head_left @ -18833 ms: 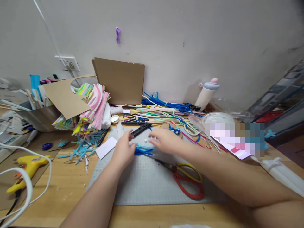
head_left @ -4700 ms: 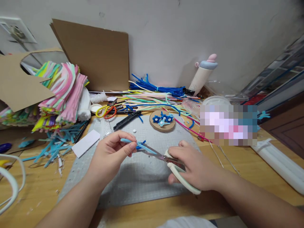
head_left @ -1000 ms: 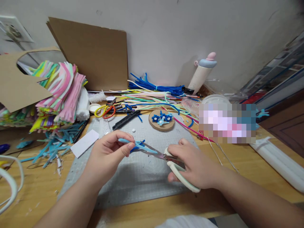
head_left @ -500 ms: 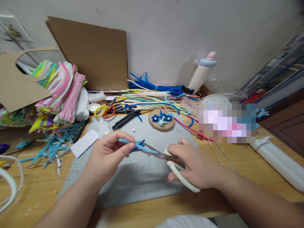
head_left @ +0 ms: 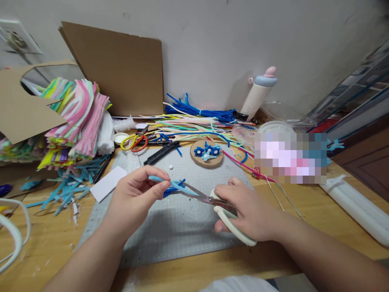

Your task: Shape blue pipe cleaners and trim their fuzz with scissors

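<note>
Between thumb and fingers, my left hand [head_left: 139, 192] pinches a light blue pipe cleaner [head_left: 184, 187] bent into a loop. My right hand [head_left: 243, 209] grips white-handled scissors [head_left: 209, 199], whose parted blades point left with the light blue piece lying between them. Dark blue pipe cleaner pieces [head_left: 174, 190] show behind the blades, partly hidden by them and by my fingers. Beyond the hands, a round wooden slice [head_left: 206, 163] carries dark blue and light blue pipe cleaner flowers. A grey cutting mat [head_left: 182, 239] lies beneath both hands.
Black pens [head_left: 161, 153] and red-and-yellow-handled scissors [head_left: 133, 142] lie at the mat's far side. Loose pipe cleaners [head_left: 194, 125] run along the wall near a white bottle [head_left: 258, 95]. Pastel bundles [head_left: 79, 117] and light blue scraps [head_left: 67, 190] crowd the left.
My left hand has shifted slightly left with the light blue pipe cleaner. My right hand and the scissors are nearly unmoved.
</note>
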